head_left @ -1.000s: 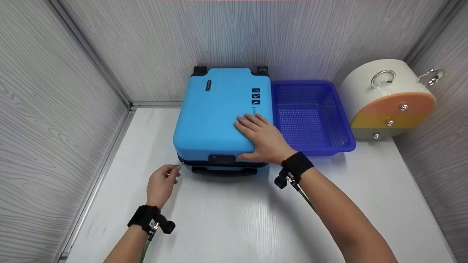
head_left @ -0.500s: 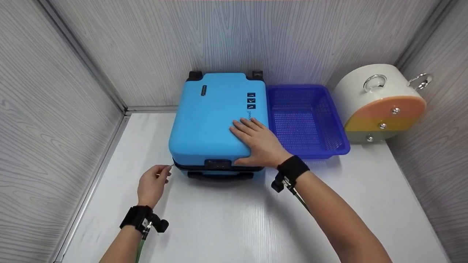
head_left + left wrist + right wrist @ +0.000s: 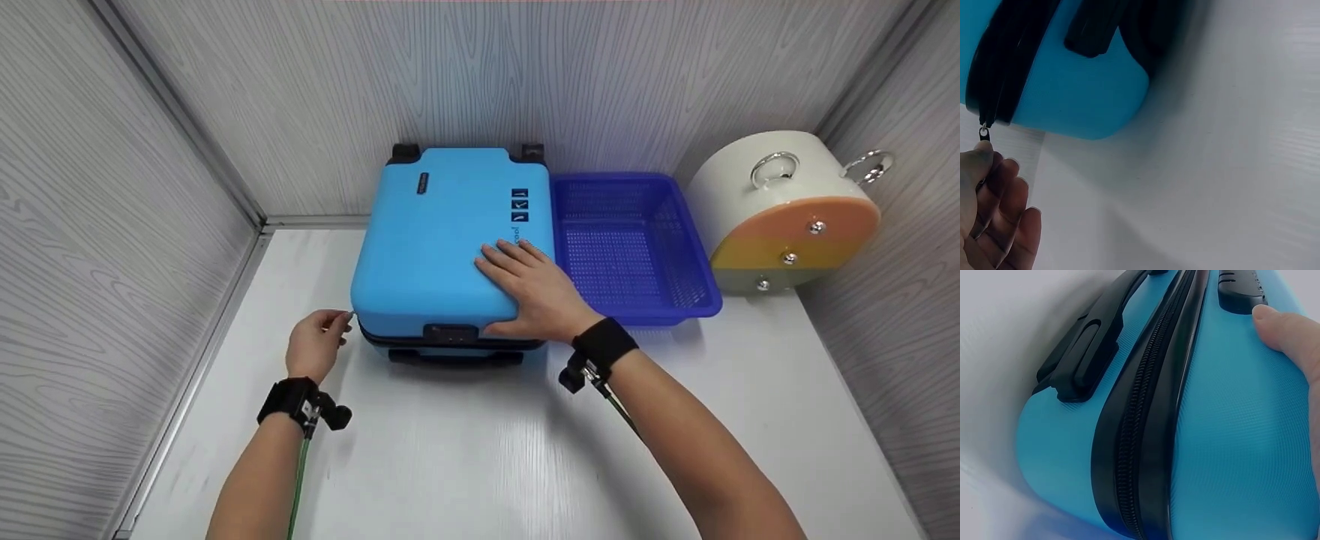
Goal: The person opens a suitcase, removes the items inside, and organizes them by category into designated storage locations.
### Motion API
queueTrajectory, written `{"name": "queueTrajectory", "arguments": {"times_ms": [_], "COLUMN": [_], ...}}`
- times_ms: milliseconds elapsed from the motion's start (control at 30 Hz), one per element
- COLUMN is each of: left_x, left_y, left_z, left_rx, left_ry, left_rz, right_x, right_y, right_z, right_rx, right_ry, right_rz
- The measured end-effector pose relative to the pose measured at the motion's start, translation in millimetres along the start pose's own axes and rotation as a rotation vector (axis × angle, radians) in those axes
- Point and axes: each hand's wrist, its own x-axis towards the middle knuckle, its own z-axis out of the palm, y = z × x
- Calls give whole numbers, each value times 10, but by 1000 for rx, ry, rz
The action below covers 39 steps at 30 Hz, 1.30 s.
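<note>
A blue hard-shell suitcase [image 3: 435, 240] lies flat on the white table, its black carry handle [image 3: 455, 358] facing me. At its near left corner my left hand [image 3: 313, 345] pinches a small zipper pull [image 3: 984, 135] between thumb and forefinger. My right hand [image 3: 536, 292] rests spread on the lid near the right front edge. Its thumb reaches the black combination lock [image 3: 1241, 291] in the right wrist view. There the black zipper [image 3: 1134, 422] runs along the suitcase's seam with its teeth meshed.
A dark blue plastic basket [image 3: 697, 289] stands right against the suitcase. Farther right is a cream drum-shaped box [image 3: 742, 172] with a striped front, round knobs and metal rings. Wood-grain panels [image 3: 480, 67] enclose the white table [image 3: 480, 465] at the back and sides.
My left hand has moved away from me round the near left corner, still pinching the zipper pull. The right hand stays in place on the lid. The head view shifted slightly.
</note>
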Motion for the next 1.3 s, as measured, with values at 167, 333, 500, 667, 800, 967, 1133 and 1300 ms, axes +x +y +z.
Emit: {"name": "queueTrajectory", "arguments": {"times_ms": [167,333,500,667,800,967,1133,1300], "left_x": [189,310,317,288,253,167,85,64], "left_y": [87,161,126,71,87,244,555,798], "left_z": [9,-5,5,1,-54,-171,-222,-149], "left_rx": [14,75,88,44,37,7,58,273], "left_ry": [-48,-66,-60,-89,-91,-15,-13,-106], "left_rz": [-28,-46,-65,-25,17,120,435,685], "right_x": [-12,7,27,13,-15,-20,-15,-65], "right_y": [4,-4,-26,-20,-3,4,-10,-51], "right_z": [-1,3,17,2,-6,-7,0,53], "right_rx": [-12,-8,-4,-5,3,1,-3,-11], "right_ry": [-7,-14,-21,-13,-3,2,0,68], "right_rz": [6,4,-4,-2,3,4,11,50]}}
